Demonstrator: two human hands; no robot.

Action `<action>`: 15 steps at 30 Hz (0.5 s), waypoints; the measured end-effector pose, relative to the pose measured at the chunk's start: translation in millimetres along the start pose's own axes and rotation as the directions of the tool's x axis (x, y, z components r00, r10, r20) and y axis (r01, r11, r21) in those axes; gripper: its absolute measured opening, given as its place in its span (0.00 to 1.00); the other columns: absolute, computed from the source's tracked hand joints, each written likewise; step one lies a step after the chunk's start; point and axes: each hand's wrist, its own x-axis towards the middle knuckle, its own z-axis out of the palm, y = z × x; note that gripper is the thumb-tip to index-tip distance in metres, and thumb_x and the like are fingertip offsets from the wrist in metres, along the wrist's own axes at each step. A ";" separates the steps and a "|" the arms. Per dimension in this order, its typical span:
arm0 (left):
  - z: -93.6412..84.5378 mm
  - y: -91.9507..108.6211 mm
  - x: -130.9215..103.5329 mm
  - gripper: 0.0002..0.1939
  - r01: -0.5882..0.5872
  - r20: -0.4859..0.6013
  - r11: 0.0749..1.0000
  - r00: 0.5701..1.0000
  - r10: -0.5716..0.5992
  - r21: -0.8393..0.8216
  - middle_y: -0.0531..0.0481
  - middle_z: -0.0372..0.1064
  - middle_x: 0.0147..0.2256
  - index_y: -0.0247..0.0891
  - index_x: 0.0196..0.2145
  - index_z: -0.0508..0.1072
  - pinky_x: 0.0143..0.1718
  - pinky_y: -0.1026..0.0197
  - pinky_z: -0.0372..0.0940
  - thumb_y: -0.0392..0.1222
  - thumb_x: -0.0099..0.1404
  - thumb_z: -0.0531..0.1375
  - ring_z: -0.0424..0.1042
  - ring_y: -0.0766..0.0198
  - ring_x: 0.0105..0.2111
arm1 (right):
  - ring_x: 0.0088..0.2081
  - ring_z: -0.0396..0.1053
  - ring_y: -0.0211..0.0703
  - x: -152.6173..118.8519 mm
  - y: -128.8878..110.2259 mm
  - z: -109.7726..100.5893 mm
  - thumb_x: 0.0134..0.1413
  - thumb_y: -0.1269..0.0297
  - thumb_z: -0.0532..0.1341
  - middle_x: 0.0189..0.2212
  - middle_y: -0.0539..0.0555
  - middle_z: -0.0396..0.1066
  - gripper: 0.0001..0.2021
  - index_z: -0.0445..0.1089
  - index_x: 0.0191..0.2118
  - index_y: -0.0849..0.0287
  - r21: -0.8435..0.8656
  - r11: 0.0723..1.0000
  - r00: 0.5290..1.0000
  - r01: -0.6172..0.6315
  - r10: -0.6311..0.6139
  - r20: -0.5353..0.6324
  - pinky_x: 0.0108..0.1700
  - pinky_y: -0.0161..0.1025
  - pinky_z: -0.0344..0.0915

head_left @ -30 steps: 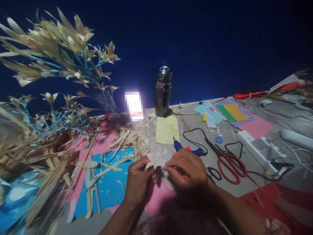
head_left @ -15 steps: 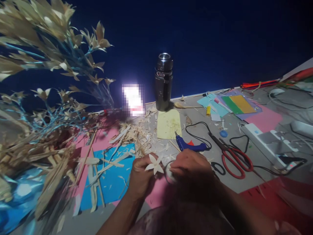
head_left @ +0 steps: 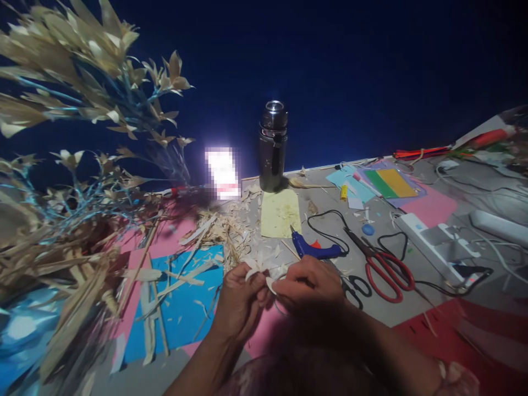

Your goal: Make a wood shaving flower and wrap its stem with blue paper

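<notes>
My left hand [head_left: 238, 297] pinches a small cream flower [head_left: 254, 268] with pointed petals, made of what looks like dried husk. My right hand [head_left: 311, 283] is closed, with a pale petal-like piece [head_left: 270, 285] at its fingertips, close beside the flower. Whether that piece touches the flower I cannot tell. Just beyond my right hand lies a blue glue gun [head_left: 311, 247] with a red trigger, its nozzle pointing away. Black scissors [head_left: 357, 289], partly covered by my right hand, and large red-handled scissors [head_left: 385, 269] rest to the right.
A dark thermos [head_left: 272, 151] stands at the back behind a yellow sheet [head_left: 280, 212]. A branchy husk-flower arrangement [head_left: 136, 104] fills the left. Husk strips cover a blue sheet [head_left: 185, 308]. A white power strip [head_left: 433, 250] and its cords lie at right.
The flower has tilted in my left hand, no longer facing me flat. My right hand has moved closer to it, and a pale petal-like piece now shows at its fingertips.
</notes>
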 end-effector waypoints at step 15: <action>26.8 -0.9 -7.4 0.18 0.063 -0.184 0.982 0.978 -0.096 -0.177 0.52 0.76 0.27 0.33 0.28 0.77 0.28 0.70 0.73 0.31 0.41 0.80 0.75 0.69 0.26 | 0.28 0.60 0.42 11.5 4.3 7.5 0.66 0.74 0.58 0.25 0.51 0.69 0.09 0.75 0.36 0.59 -0.267 0.963 0.995 0.042 -0.065 -0.078 0.31 0.40 0.53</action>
